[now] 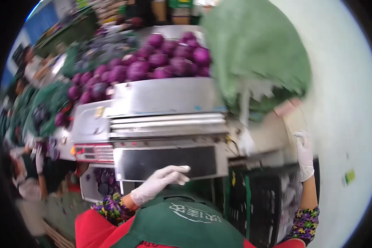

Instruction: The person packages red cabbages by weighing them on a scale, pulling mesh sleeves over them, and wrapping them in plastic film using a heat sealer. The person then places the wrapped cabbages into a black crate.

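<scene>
My left hand (161, 184), in a white glove, hovers over the front edge of the wrapping machine's black plate (169, 161). Its fingers are stretched out and hold nothing. At the right, beside the pale wall, my gloved right hand (304, 155) is raised with its fingers bent together. A thin line seems to run up from those fingers toward a pinkish tag (287, 107) by the big green sack (256, 49); blur hides what they grip. Behind the machine's metal cover (165, 97) lies a heap of purple cabbages (159, 60).
A scale (91, 132) with a red-edged keypad adjoins the machine on the left. Below it stands a white crate (91, 186) with dark purple produce. Black boxes (260, 202) fill the space under the right side. Other people (35, 68) work at far left among green net bags (49, 103).
</scene>
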The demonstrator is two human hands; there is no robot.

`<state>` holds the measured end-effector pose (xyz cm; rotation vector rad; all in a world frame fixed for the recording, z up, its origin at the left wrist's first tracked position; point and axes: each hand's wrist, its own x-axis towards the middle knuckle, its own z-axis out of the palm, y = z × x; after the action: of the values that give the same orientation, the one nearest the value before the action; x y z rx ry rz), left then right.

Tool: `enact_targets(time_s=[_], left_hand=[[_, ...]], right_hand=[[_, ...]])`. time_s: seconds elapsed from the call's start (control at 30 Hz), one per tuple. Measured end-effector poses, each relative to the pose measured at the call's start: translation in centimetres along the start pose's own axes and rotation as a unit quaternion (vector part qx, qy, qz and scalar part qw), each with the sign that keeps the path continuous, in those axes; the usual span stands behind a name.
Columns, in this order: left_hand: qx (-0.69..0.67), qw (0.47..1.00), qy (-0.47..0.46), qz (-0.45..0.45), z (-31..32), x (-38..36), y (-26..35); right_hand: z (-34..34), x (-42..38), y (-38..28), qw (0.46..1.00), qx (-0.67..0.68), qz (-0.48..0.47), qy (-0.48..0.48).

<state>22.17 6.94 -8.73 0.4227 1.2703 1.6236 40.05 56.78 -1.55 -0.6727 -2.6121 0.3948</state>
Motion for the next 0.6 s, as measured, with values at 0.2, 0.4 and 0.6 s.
enact_targets(time_s=[0.2, 0.4, 0.6], left_hand=[[-0.015, 0.998, 0.046, 0.032, -9.2, -4.1, 3.7], [0.039, 0.977, 0.207, 0.042, -19.3, -7.2, 8.2], [0.462, 0.784, 0.279, 0.306, -30.7, 4.7, 18.3]], right_hand=[[18.2, 15.4, -4.8, 0.975, -0.002, -0.002, -0.221], [22.5, 17.9, -4.3, 0.969, 0.093, 0.14, -0.181], [14.2, 13.4, -9.1, 0.993, -0.005, 0.076, -0.094]])
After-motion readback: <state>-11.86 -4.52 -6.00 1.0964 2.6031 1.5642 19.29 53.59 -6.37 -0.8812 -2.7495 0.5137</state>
